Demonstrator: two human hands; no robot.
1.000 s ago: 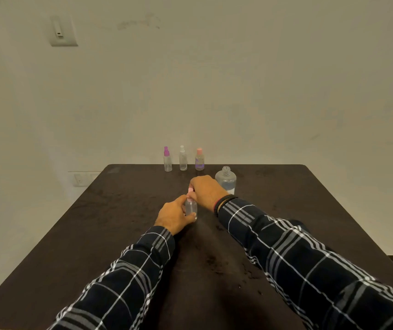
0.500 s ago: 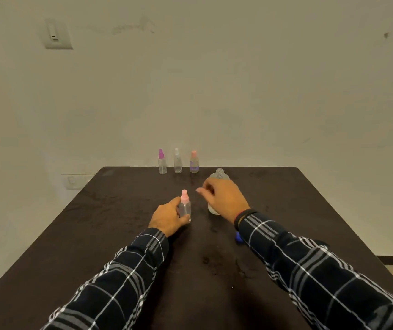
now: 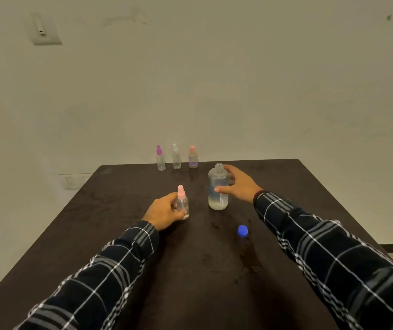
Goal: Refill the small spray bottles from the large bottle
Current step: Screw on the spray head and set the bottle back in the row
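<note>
My left hand (image 3: pixel 164 211) grips a small clear spray bottle (image 3: pixel 182 203) with a pink cap, standing upright on the dark table (image 3: pixel 124 234). To its right stands the large clear bottle (image 3: pixel 218 186), uncapped, with liquid low in it. My right hand (image 3: pixel 239 184) wraps around the bottle from the right, thumb across its front and fingers behind its shoulder. Its blue cap (image 3: pixel 242 230) lies on the table nearer to me.
Three small spray bottles stand in a row at the table's far edge: a purple-capped one (image 3: pixel 160 158), a white-capped one (image 3: pixel 176 156) and a pink-capped one (image 3: pixel 193 157). Wet spots (image 3: pixel 250 256) mark the table near the blue cap. A wall rises behind the table.
My right hand left the small bottle's pink cap, moved right and closed around the large bottle. My left hand kept holding the small bottle.
</note>
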